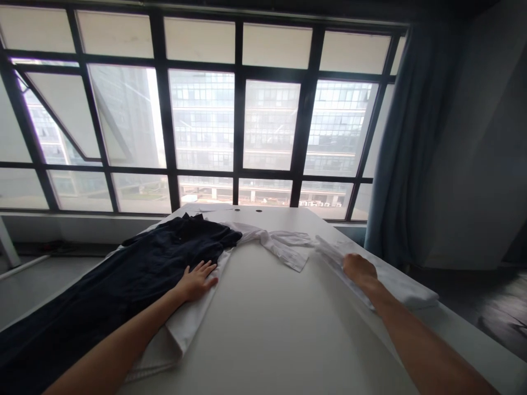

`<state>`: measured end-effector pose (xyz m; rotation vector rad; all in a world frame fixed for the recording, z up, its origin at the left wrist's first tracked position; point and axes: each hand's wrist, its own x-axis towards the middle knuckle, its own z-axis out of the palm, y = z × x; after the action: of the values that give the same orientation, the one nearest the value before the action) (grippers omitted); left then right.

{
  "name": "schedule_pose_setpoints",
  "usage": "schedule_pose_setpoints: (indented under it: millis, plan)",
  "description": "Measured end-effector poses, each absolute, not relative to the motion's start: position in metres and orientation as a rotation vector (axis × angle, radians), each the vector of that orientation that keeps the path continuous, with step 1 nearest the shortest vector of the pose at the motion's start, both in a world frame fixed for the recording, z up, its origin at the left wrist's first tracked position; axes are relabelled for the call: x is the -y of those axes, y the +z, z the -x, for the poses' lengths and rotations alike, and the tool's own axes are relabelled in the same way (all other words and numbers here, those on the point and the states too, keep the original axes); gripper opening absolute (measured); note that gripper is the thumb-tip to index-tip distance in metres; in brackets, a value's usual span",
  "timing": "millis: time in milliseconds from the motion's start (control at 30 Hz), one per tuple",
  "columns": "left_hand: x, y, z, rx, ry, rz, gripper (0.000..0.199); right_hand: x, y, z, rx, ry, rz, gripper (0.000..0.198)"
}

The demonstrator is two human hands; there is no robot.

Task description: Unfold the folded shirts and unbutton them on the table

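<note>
The left hand (196, 281) lies flat, palm down, fingers (208, 267) spread apart, at the edge where the dark garment (135, 274) overlaps the white shirt (284, 244); the fingertips rest on the dark cloth and the heel of the hand on the white fabric beneath it. It grips nothing. The right hand (359, 269) rests on the shirt's right part, a long white strip of cloth that runs toward the near right edge of the bench (267, 329). Its knuckles face the camera and its fingers curl down out of sight, so I cannot tell whether they are closed on the fabric or only press on it.

The dark garment stretches along the left side of the bench, from the near left corner toward the far end. The white shirt spreads across the far half of the bench: one part runs under the dark garment and comes out at the near left, a crumpled middle part with a cuff lies between the two hands, and the right part lies under the right hand. The middle of the bench between the forearms is bare white.

Beyond the bench stands a large window (239, 115) with dark frames, and a grey curtain (407, 148) hangs at its right
</note>
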<state>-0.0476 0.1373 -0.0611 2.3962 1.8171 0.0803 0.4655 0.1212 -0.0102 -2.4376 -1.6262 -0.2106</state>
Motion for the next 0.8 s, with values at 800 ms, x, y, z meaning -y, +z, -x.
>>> schedule_pose_setpoints:
  millis: [800]
  plan:
    - [-0.096,-0.061,0.0,-1.612,0.637,-2.338,0.058,-0.096,-0.006,-0.326,1.988,0.214,2.031,0.047]
